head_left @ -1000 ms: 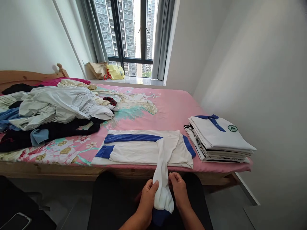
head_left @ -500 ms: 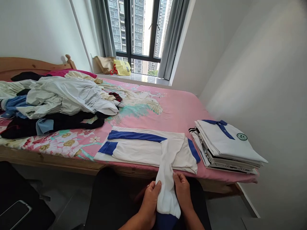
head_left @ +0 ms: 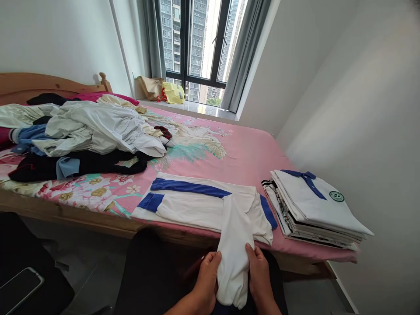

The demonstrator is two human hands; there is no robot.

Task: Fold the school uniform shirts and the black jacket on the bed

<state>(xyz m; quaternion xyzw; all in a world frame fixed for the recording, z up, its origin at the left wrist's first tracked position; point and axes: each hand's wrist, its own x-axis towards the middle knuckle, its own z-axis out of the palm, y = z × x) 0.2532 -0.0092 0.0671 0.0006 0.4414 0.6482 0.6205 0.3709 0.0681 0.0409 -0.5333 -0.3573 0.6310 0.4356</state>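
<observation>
A white long-sleeved shirt [head_left: 193, 209] with blue cuffs and trim lies partly folded along the front edge of the bed. One of its sleeves hangs over the edge toward me. My left hand [head_left: 207, 276] pinches the left side of this sleeve, and my right hand [head_left: 257, 267] pinches its right side, so the white cloth spreads flat between them. The sleeve's blue cuff is mostly hidden at the bottom of the view. The other sleeve lies folded across the shirt body, its blue cuff pointing left.
A stack of folded white shirts [head_left: 315, 205] sits on the bed's right corner. Unfolded clothes [head_left: 101, 129] are heaped at the left. A phone [head_left: 21, 286] rests on a black surface at lower left. Bags [head_left: 173, 92] stand on the window sill.
My hands have moved apart and slightly down to the right, stretching the sleeve wider. Its blue cuff has dropped mostly out of sight. The view has shifted a little.
</observation>
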